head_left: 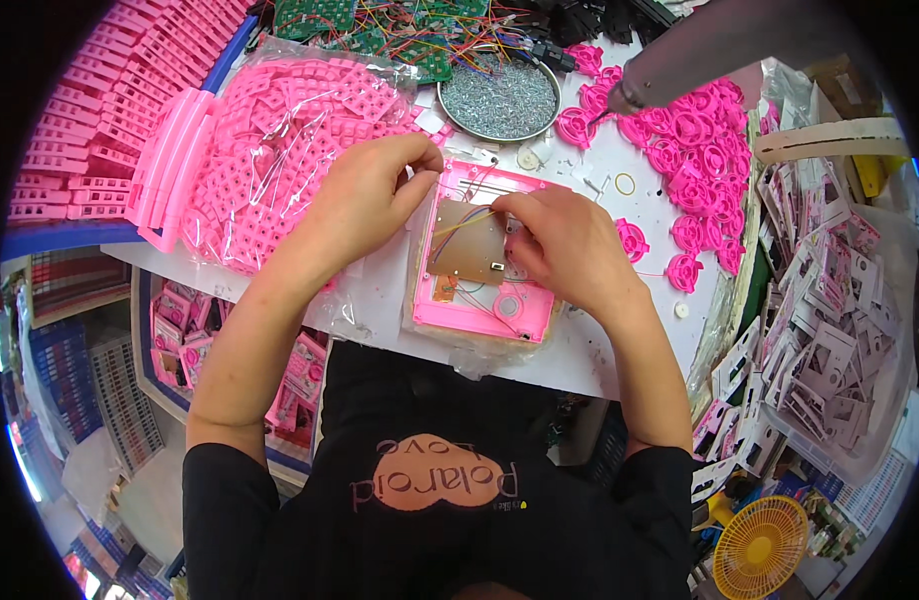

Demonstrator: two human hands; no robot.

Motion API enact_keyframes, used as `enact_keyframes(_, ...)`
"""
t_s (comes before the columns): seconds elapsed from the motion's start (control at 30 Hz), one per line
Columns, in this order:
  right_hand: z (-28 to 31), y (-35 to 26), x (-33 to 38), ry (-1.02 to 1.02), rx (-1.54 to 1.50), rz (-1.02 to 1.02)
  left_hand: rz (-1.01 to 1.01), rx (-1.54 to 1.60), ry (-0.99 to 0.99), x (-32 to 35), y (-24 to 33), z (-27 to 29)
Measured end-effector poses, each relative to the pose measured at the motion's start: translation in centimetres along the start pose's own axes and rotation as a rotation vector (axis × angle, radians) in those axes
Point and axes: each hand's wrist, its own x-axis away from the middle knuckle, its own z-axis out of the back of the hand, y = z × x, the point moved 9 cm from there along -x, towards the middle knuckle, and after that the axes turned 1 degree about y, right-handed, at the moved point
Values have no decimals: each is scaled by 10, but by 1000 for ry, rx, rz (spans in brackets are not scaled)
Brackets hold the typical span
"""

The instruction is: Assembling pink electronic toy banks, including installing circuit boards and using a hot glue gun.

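A pink plastic casing (528, 318) lies open on a worn pad in front of me. Over its middle sits a brown circuit board (470, 262) with thin coloured wires (462, 226) across it. My right hand (572, 245) grips the board at its right edge, fingers curled over the upper right corner. At the casing's upper left corner, my left hand (372, 195) is closed in a pinch; whatever is between thumb and forefinger is too small to make out. A small round speaker-like disc (508, 306) shows in the casing's lower part, with thin wires beside it.
Behind the casing stands a round dish of small screws (500, 98). A clear bag of pink parts (270, 150) lies left, pink ring-shaped parts (690, 170) right. Green circuit boards (315, 20) are at the back. A grey power screwdriver (680, 65) hangs above the table's right side.
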Motion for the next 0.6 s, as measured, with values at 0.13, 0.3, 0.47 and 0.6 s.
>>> enact_keyframes(0.13, 7, 4, 4, 113, -71, -2, 0, 20, 46, -2, 6, -2)
enact_keyframes(0.3, 11, 7, -4, 153, -108, -80, 6, 43, 84, -1, 8, -1)
enact_keyframes(0.47, -7, 6, -21, -69, 4, -129, -1, 45, 129, 1, 7, -2)
enact_keyframes(0.6, -5, 4, -25, 13, -66, -56, 15, 64, 127, 3, 6, -1)
